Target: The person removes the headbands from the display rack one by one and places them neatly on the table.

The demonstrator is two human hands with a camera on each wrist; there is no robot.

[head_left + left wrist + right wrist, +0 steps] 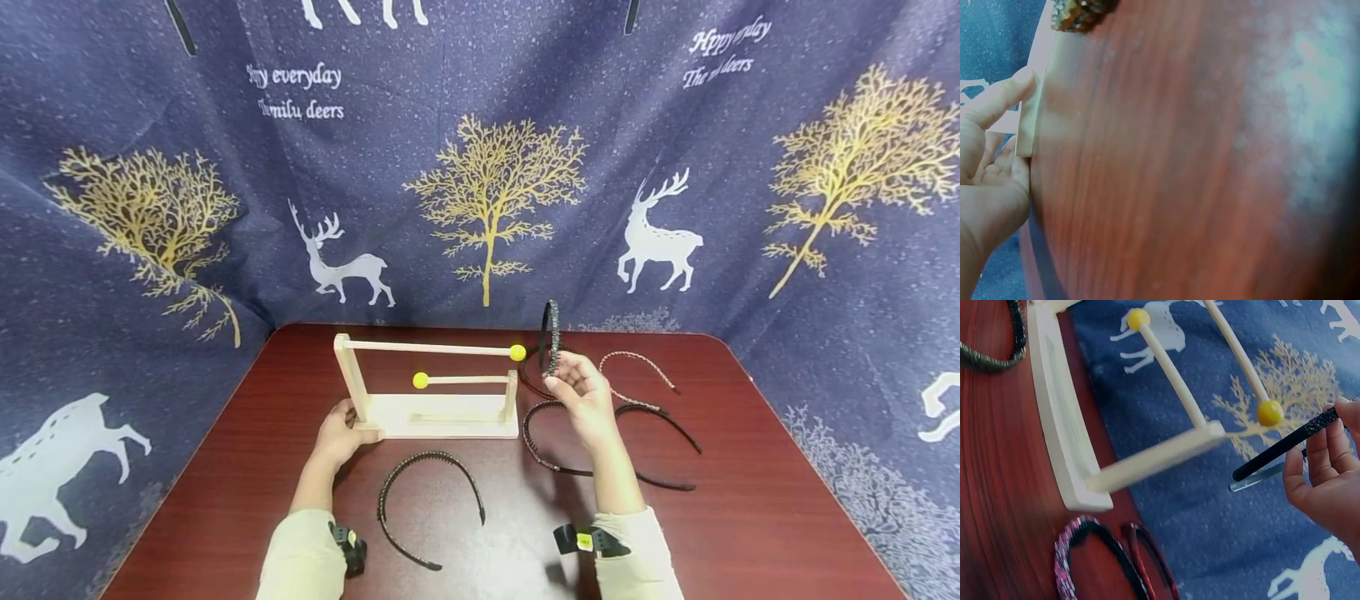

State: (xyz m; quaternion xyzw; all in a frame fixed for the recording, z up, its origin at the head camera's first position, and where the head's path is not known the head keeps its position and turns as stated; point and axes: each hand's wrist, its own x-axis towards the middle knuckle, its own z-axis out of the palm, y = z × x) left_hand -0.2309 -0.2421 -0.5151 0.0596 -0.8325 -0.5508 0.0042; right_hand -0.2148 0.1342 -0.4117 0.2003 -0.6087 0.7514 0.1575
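Observation:
A pale wooden rack (442, 429) stands on the table, with two horizontal rods that end in yellow balls. My left hand (341, 435) grips its base at the left end, thumb on the front; the left wrist view shows the thumb and fingers around the wood (1029, 125). My right hand (587, 398) pinches a dark glittery headband (553, 337) and holds it raised, just right of the upper rod's yellow ball (517, 352). In the right wrist view the headband's ends (1279, 449) point toward the rack, below the yellow ball (1270, 413).
A dark headband (431, 456) lies on the table (247, 500) in front of the rack. On the right lie several more headbands, among them a pinkish one (633, 354) and a dark one (667, 417). Behind the table hangs a blue cloth (450, 250) with deer and trees.

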